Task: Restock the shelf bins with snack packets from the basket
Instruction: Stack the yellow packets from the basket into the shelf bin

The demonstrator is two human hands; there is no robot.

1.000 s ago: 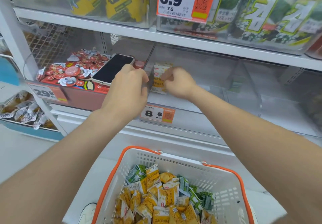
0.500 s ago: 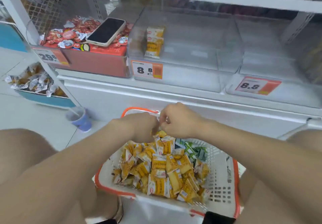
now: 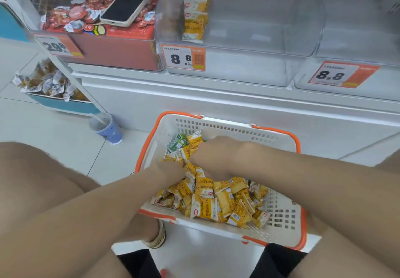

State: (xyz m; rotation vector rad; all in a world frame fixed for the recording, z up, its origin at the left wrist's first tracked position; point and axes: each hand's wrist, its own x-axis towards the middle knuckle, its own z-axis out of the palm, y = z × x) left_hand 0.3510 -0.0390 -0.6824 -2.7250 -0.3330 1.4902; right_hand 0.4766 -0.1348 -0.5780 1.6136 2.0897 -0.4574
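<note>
The white and orange basket (image 3: pixel 227 128) sits on the floor right under the shelf, so the way up to the bins is short. It is full of yellow snack packets (image 3: pixel 216 199), with a few green packets (image 3: pixel 178 144) at the far end. The left hand (image 3: pixel 171 170) and the right hand (image 3: pixel 216 156) both dig into the pile, most likely to scoop up a bunch. Their fingers are hidden among the packets, so I cannot tell if they grip anything. The clear bin (image 3: pixel 249 46) above the 8.8 price tag (image 3: pixel 185 58) holds only a few packets (image 3: pixel 194 17) by its left wall. A phone (image 3: pixel 127 5) rests on the red snacks next door.

Half a second ago the hands were together above the pile; now they are down in it.
</note>
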